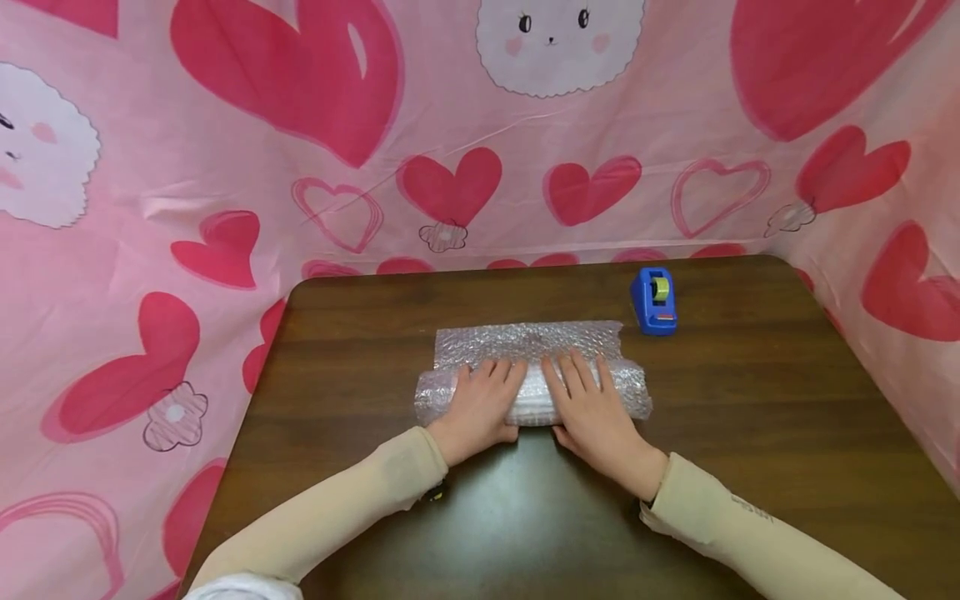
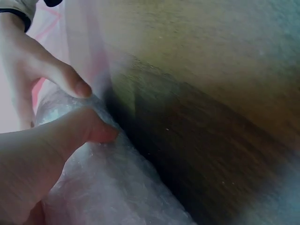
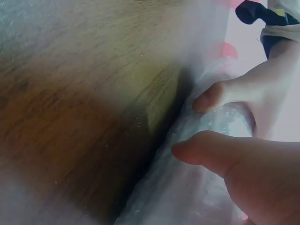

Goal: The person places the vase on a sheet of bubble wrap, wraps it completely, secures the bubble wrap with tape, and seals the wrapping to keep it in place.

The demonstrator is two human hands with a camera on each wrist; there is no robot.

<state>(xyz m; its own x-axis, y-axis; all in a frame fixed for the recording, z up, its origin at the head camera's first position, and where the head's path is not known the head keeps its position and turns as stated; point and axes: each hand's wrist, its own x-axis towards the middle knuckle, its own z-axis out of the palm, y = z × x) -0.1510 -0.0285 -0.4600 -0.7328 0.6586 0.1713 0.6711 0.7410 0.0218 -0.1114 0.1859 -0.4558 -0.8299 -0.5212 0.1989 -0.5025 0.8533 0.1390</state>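
A roll of clear bubble wrap (image 1: 535, 407) lies crosswise on the table, with something whitish showing through its middle. Its loose flat end (image 1: 528, 340) spreads out on the far side. My left hand (image 1: 480, 408) holds the roll left of its middle, fingers laid over the top and thumb on the near side. Right of the middle, my right hand (image 1: 597, 412) grips it the same way. Both wrist views show the thumbs against the plastic: the left thumb (image 2: 89, 126) and the right thumb (image 3: 201, 147). The fingertips are largely hidden there behind the roll.
A blue tape dispenser (image 1: 655, 302) with a yellowish tape roll stands behind the wrap to the right. The dark wooden table (image 1: 757, 375) reaches back to a pink cloth (image 1: 517, 125) printed with hearts, which hangs at the back and sides.
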